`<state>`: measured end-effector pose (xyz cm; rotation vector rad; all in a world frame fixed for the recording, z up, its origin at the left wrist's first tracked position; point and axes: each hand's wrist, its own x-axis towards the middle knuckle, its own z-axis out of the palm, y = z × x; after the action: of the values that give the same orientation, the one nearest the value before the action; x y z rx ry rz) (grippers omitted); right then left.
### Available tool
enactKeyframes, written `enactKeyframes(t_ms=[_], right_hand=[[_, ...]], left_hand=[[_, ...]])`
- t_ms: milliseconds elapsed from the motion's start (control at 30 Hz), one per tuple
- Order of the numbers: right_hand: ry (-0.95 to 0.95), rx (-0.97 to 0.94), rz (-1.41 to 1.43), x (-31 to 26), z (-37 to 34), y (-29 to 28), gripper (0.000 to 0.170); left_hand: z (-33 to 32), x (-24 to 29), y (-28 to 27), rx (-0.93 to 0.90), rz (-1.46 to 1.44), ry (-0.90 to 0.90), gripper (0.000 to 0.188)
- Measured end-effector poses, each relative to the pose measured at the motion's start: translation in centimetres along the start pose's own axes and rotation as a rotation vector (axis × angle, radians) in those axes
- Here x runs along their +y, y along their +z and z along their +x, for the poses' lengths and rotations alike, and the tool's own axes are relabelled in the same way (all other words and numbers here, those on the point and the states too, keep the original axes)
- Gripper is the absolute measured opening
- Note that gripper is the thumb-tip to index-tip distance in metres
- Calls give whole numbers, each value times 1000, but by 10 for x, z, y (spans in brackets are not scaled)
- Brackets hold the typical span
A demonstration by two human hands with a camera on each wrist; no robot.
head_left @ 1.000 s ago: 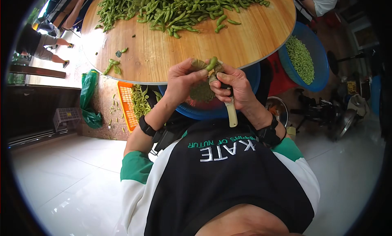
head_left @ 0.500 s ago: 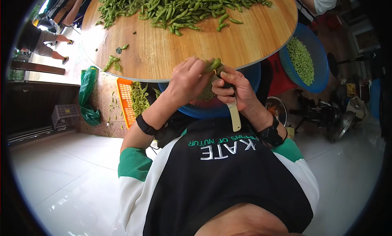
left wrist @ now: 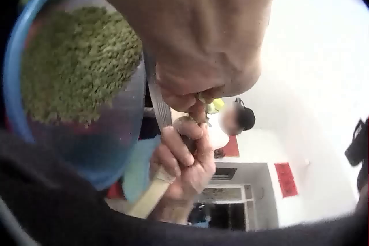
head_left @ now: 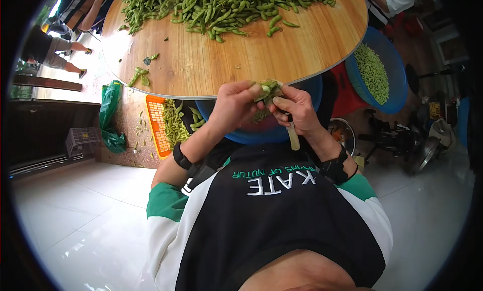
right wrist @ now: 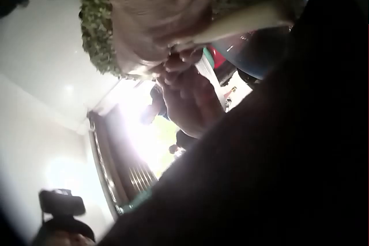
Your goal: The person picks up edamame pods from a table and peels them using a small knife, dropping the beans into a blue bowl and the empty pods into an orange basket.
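In the head view my left hand [head_left: 235,103] pinches a green soybean pod [head_left: 265,91] just off the table's near edge. My right hand [head_left: 300,111] meets it there, fingers curled around a tool with a cream handle [head_left: 294,139]. That handle points back toward my body, while the tool's working end is hidden by the fingers. Under both hands stands a blue basin [head_left: 254,136]. The left wrist view shows shelled beans [left wrist: 81,64] spread inside it. Also there, the cream handle [left wrist: 151,195] sticks out below my right hand [left wrist: 187,156].
A large heap of pods [head_left: 216,11] covers the far part of the round wooden table [head_left: 201,64]. On the left, an orange basket [head_left: 157,121] holds more pods beside a green bag [head_left: 110,117]. Another blue basin [head_left: 395,84] with shelled beans stands right. Other people are around the table.
My left hand first turned over the pod, back upward, then turned back and drew slightly lower. The pod now looks split and paler. The cream handle shows less beyond my right hand.
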<state>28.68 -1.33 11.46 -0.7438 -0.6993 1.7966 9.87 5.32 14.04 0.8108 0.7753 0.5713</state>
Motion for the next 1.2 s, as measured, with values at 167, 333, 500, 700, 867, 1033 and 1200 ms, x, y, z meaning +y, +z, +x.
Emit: enactKeyframes(t_ms=[167, 333, 500, 700, 867, 1033, 1200], right_hand=[[-370, 304, -690, 6, 3, 16, 32], [-637, 266, -1132, 11, 7, 10, 30], [-762, 250, -1289, 17, 6, 9, 25], [-764, 212, -1398, 17, 6, 4, 25], [-684, 218, -1375, 16, 3, 0, 25], [-528, 165, -1162, 13, 3, -7, 14], [-460, 51, -1085, 13, -3, -8, 15]], left_hand=[[-2, -26, 6, 172, 586, 331, 21], [-6, -35, 9, 218, 666, 368, 17], [0, -43, 11, 267, 657, 321, 12], [3, -54, 0, 142, 862, 385, 18], [-16, -49, -1, 138, 1080, 729, 19], [-60, -11, -29, 175, 1102, 542, 28], [-95, 51, -59, 217, 1922, 78, 12]])
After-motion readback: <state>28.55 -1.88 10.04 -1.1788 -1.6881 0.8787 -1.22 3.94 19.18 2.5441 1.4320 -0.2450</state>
